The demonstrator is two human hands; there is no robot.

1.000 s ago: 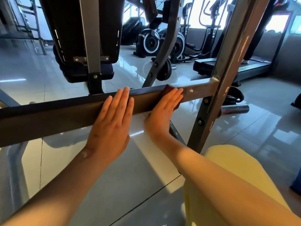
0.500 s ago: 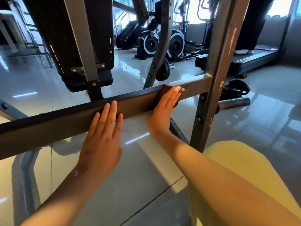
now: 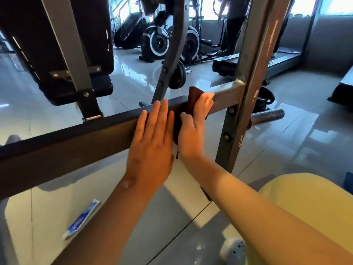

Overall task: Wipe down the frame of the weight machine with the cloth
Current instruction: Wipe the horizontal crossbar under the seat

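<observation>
A dark horizontal bar of the weight machine frame [image 3: 76, 138] runs across the view and joins a grey upright post [image 3: 246, 77] on the right. A dark brown cloth [image 3: 193, 97] lies folded over the bar just left of that joint. My right hand [image 3: 194, 129] presses the cloth flat against the bar with straight fingers. My left hand [image 3: 152, 146] rests flat on the bar with straight fingers, right beside my right hand. Most of the cloth is hidden under my right hand.
A black padded seat [image 3: 57, 44] hangs behind the bar at the left. A blue and white tube [image 3: 82, 219] lies on the tiled floor below. Weight plates [image 3: 177, 75], exercise bikes [image 3: 158, 42] and a treadmill [image 3: 277, 62] stand beyond. A person's legs [image 3: 232, 25] stand at the back.
My left hand has slid right along the bar until it lies against my right hand. My right hand stays pressed on the cloth near the upright.
</observation>
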